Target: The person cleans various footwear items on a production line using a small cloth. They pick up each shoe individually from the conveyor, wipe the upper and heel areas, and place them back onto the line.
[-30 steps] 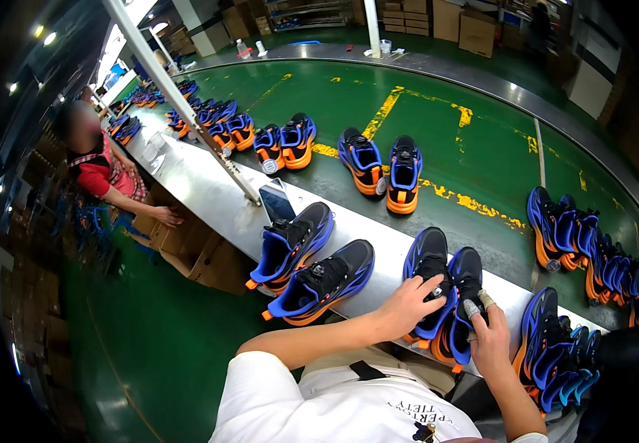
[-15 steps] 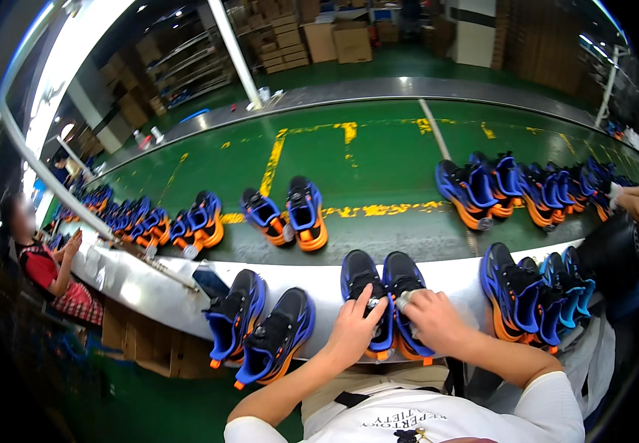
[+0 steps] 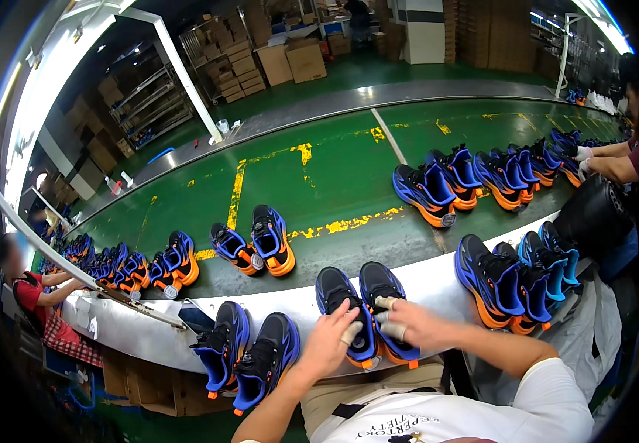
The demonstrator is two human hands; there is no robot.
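The person wears a white short-sleeved T-shirt with dark printed lettering across the chest, its sleeves ending above the elbows so that both forearms are bare. Below the shirt show khaki trousers with a dark strap or belt end lying across the waist. The bare left hand (image 3: 332, 341) has one finger wrapped in pale tape or a finger cot, and the bare right hand (image 3: 410, 323) carries the same pale wrapping on several fingertips (image 3: 385, 302); no gloves, watch or rings can be made out
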